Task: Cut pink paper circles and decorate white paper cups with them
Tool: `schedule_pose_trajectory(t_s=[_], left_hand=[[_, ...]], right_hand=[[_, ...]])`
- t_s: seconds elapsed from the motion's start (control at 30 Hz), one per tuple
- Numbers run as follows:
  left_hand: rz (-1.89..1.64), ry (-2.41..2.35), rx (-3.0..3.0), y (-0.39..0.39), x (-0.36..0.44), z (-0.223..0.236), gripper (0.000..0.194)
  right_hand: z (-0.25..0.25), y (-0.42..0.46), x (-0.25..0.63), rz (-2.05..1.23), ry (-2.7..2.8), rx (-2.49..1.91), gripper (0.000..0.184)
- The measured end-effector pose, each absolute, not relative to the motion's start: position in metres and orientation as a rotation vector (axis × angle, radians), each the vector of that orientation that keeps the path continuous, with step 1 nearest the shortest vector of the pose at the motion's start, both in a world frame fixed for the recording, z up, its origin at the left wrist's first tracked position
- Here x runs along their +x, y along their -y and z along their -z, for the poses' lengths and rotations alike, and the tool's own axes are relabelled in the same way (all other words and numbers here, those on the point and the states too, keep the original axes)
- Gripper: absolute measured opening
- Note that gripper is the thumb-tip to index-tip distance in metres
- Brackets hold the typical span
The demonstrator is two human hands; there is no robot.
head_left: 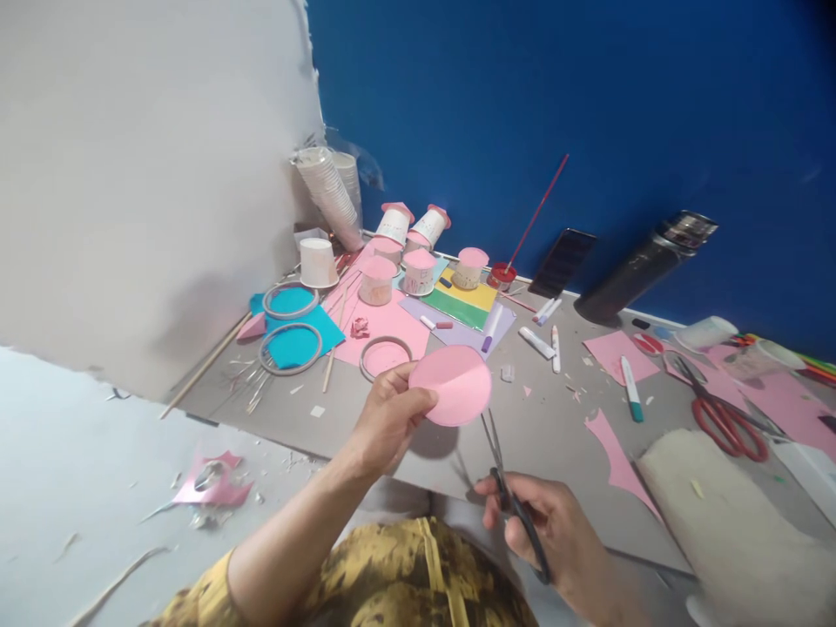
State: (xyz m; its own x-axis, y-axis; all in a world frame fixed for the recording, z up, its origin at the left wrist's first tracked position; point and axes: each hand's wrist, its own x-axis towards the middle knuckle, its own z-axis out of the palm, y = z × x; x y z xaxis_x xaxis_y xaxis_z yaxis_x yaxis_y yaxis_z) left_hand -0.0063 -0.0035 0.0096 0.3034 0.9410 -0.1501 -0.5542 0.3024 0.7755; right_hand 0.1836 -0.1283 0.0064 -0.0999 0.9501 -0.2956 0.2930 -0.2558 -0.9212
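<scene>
A round pink paper disc [457, 386] is pinched at its left edge by my left hand [395, 409], thumb on top. My right hand [549, 527] is closed around the handles of black-handled scissors [497, 453]. The blades point up, slightly apart, with their tips just below the disc's lower right edge. Behind the disc lies a grey ring [385, 355] on pink paper. A curved pink paper offcut [620, 466] rests on the table to the right of the scissors.
Several paper cups with pink tops [377, 280] stand at the back. Stacked cups [328, 192] lean at the wall corner. At right are a dark flask [637, 274], red-handled scissors [724, 422] and a teal-capped marker [631, 389]. Two grey rings [291, 348] lie on blue paper, left.
</scene>
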Motion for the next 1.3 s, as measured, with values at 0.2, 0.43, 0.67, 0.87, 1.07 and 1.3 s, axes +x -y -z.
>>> schedule_pose_trajectory(t_s=[0.2,0.43,0.67,0.87,1.07,1.3], left_hand=[[-1.042,-0.744,0.726,0.004,-0.005,-0.011,0.022],[-0.999,-0.774,0.776,0.004,-0.005,-0.012,0.022],[-0.969,-0.749,0.84,0.005,-0.004,-0.009,0.02],[-0.956,-0.744,0.858,0.004,-0.004,-0.008,0.017],[-0.939,-0.739,0.892,0.004,-0.006,-0.009,0.012],[-0.936,-0.747,0.92,0.002,-0.008,-0.005,0.012]], right_hand=[[-0.003,0.123,0.187,-1.394,1.446,-1.609,0.04],[0.004,0.124,0.188,-1.409,1.435,-1.646,0.032],[0.003,0.122,0.19,-1.483,1.414,-1.539,0.042],[-0.005,0.12,0.186,-1.543,1.364,-1.496,0.039],[-0.007,0.121,0.182,-1.511,1.347,-1.473,0.038],[-0.003,0.12,0.181,-1.518,1.276,-1.495,0.043]])
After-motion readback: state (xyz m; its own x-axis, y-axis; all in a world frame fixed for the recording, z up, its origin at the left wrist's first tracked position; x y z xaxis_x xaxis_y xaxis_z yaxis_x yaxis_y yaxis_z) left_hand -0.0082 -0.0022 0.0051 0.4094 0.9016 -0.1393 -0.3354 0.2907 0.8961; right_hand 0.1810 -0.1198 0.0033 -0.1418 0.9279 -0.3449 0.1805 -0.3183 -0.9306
